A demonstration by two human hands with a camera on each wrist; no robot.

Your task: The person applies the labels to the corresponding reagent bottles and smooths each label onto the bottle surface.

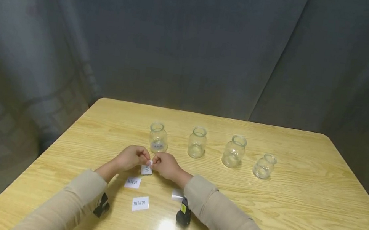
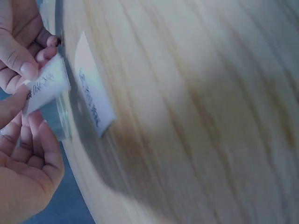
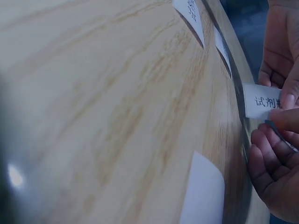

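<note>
In the head view a small white label (image 1: 146,169) with black printed characters is held up over the table. My left hand (image 1: 132,157) pinches it between thumb and finger on one side, and my right hand (image 1: 167,166) grips its upper corner from the other. The right wrist view shows the label (image 3: 261,101) with the tips of both hands meeting at its edge. Just beyond the hands stands a clear glass jar (image 1: 157,136) with a printed label on its front. Nearer to me, two printed labels (image 1: 132,182) lie flat.
Two more tall glass jars (image 1: 196,143) and a smaller jar (image 1: 264,167) stand in a row to the right. A whitish slip (image 1: 177,194) lies under the right forearm. The wooden table (image 1: 297,213) ends at grey curtains (image 1: 193,47). Black wrist devices (image 1: 183,216) hang by both sleeves.
</note>
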